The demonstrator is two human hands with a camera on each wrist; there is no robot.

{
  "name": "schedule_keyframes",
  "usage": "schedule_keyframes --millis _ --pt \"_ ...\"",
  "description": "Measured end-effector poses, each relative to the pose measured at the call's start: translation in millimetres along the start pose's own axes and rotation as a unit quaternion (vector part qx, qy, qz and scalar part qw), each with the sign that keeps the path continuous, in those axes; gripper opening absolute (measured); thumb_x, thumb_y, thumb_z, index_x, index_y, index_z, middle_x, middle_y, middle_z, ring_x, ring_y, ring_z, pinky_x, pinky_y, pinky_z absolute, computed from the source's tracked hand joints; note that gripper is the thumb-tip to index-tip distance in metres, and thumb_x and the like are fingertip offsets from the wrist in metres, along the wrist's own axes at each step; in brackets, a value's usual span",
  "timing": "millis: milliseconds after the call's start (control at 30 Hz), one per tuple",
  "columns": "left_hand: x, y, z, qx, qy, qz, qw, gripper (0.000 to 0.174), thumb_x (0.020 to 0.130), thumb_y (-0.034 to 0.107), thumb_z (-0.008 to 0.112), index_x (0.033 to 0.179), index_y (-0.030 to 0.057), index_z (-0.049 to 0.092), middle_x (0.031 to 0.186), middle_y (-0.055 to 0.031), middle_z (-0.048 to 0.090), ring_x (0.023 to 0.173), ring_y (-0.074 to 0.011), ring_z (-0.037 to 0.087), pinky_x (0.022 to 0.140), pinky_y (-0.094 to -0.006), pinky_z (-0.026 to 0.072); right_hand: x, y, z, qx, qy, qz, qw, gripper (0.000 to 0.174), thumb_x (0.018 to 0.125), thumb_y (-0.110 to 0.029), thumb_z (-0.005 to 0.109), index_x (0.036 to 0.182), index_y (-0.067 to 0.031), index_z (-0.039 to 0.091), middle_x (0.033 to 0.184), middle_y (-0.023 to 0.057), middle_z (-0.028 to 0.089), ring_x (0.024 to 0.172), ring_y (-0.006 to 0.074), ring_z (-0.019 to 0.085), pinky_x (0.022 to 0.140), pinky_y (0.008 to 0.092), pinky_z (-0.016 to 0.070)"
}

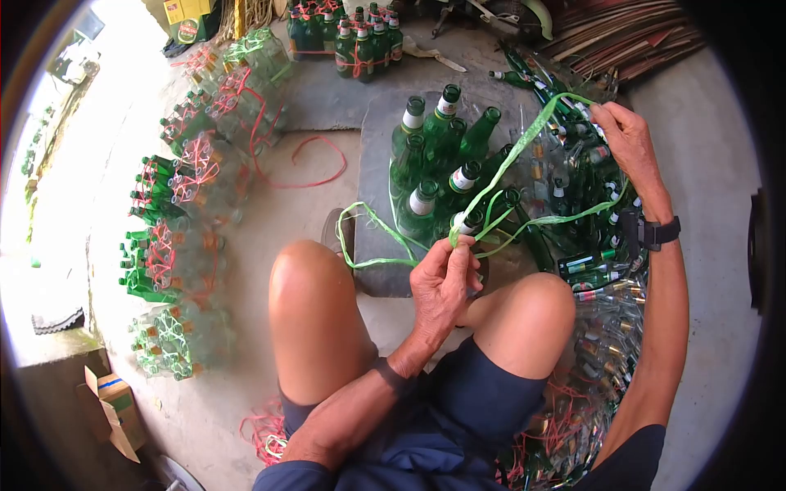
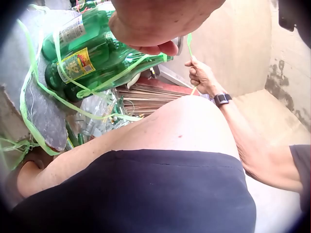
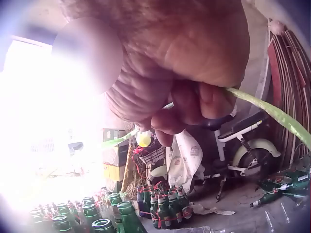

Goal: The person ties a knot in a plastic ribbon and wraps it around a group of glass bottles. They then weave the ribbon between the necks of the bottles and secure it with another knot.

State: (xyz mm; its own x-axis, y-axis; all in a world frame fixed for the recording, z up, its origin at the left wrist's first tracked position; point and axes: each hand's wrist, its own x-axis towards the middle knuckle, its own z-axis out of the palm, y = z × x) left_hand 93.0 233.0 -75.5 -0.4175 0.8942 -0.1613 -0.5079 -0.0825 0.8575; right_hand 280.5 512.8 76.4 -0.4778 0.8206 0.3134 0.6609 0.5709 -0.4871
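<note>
Where it widens, the green ribbon (image 1: 532, 137) looks crinkled.

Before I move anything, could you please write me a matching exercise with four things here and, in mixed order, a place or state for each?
1. Left hand
2. Right hand
3. Red strip
4. Cardboard box

A. Lies curled, left of the standing green bottles in the head view
B. Flaps open, lower left of the head view
C. Holds the green strip up at the right of the head view
D. Pinches that strip near the middle of the head view

Pairs: 1-D, 2-C, 3-A, 4-B
</note>
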Motion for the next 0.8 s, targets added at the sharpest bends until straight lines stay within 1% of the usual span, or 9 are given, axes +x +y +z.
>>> schedule_keyframes --millis 100,200,267,300,367,400,433,533,800 --pt "-0.4 6.6 -0.9 -0.003 0.015 -0.003 1.0 0.023 0.109 0.016 0.055 0.117 -0.001 0.068 0.085 -0.0061 0.066 0.061 -0.0117 0.061 0.059 -0.0249 0.0512 21.8 -23.4 29.3 0.011 -0.015 -0.01 1.0 0.036 0.102 -0.028 0.066 0.083 0.0024 0.064 0.065 -0.0011 0.046 0.064 0.0075 0.041 0.058 0.0299 0.0371" --pt "0.7 10.7 -2.8 -0.012 0.039 -0.014 0.999 0.026 0.109 0.019 0.053 0.115 -0.0025 0.067 0.085 -0.0068 0.066 0.059 -0.0125 0.061 0.057 -0.0253 0.049 45.6 -34.9 64.5 0.0 -0.028 -0.085 0.996 0.036 0.101 -0.03 0.066 0.083 0.0015 0.064 0.062 0.0063 0.045 0.059 0.0137 0.042 0.057 0.0352 0.039" --pt "1.5 14.1 -3.5 -0.015 0.047 -0.016 0.999 0.027 0.11 0.019 0.053 0.114 -0.0026 0.067 0.084 -0.0069 0.066 0.059 -0.0128 0.06 0.057 -0.0256 0.0487 60.2 -42.7 84.0 -0.015 -0.044 -0.114 0.992 0.036 0.1 -0.032 0.066 0.082 -0.0005 0.064 0.063 0.0129 0.046 0.058 0.0243 0.042 0.059 0.0392 0.0409" --pt "1.9 15.4 -4.0 -0.018 0.056 -0.02 0.998 0.027 0.11 0.02 0.052 0.113 -0.0028 0.067 0.084 -0.007 0.065 0.059 -0.0131 0.06 0.056 -0.026 0.0485 67.7 -45.0 92.7 -0.015 -0.045 -0.116 0.992 0.036 0.1 -0.032 0.066 0.082 -0.0005 0.064 0.063 0.0129 0.046 0.058 0.0243 0.042 0.059 0.0392 0.0409" --pt "2.9 16.9 -5.3 -0.025 0.064 -0.024 0.997 0.027 0.11 0.02 0.052 0.113 -0.003 0.066 0.084 -0.0073 0.065 0.058 -0.0133 0.059 0.057 -0.0262 0.0486 82.0 -50.6 108.3 -0.055 -0.055 -0.111 0.991 0.04 0.099 -0.037 0.066 0.079 -0.0022 0.063 0.063 0.0154 0.049 0.059 0.0323 0.043 0.059 0.0422 0.0419" --pt "3.5 17.6 -6.0 -0.032 0.069 -0.03 0.997 0.027 0.11 0.02 0.052 0.112 -0.0032 0.066 0.083 -0.0076 0.065 0.058 -0.0136 0.059 0.057 -0.0264 0.0486 87.4 -58.0 114.1 -0.082 -0.078 -0.079 0.99 0.042 0.097 -0.041 0.067 0.08 -0.0027 0.066 0.064 0.0162 0.054 0.062 0.0366 0.049 0.062 0.0453 0.0436" --pt "3.6 18.6 -6.8 -0.033 0.071 -0.03 0.996 0.027 0.11 0.02 0.052 0.112 -0.0032 0.066 0.083 -0.0076 0.065 0.058 -0.0136 0.059 0.057 -0.0264 0.0486 90.1 -64.9 119.5 -0.082 -0.08 -0.08 0.99 0.042 0.097 -0.041 0.067 0.08 -0.0027 0.066 0.064 0.0162 0.054 0.062 0.0366 0.049 0.062 0.0453 0.0436" --pt "4.2 20.5 -9.9 -0.042 0.073 -0.036 0.996 0.027 0.11 0.019 0.051 0.112 -0.003 0.066 0.084 -0.0079 0.064 0.059 -0.0138 0.059 0.056 -0.0265 0.0487 99.4 -83.9 131.8 -0.105 -0.139 -0.067 0.982 0.038 0.095 -0.041 0.068 0.084 -0.0053 0.071 0.072 0.0172 0.064 0.074 0.0401 0.063 0.069 0.0485 0.0483" --pt "5.7 14.1 -15.7 -0.081 0.078 -0.056 0.992 0.03 0.11 0.024 0.052 0.112 -0.0028 0.065 0.083 -0.0076 0.062 0.06 -0.0137 0.058 0.057 -0.0254 0.0487 109.2 -81.8 164.9 -0.119 -0.153 -0.103 0.976 0.035 0.092 -0.041 0.07 0.084 -0.0075 0.073 0.076 0.0144 0.069 0.08 0.0369 0.067 0.073 0.046 0.0506"
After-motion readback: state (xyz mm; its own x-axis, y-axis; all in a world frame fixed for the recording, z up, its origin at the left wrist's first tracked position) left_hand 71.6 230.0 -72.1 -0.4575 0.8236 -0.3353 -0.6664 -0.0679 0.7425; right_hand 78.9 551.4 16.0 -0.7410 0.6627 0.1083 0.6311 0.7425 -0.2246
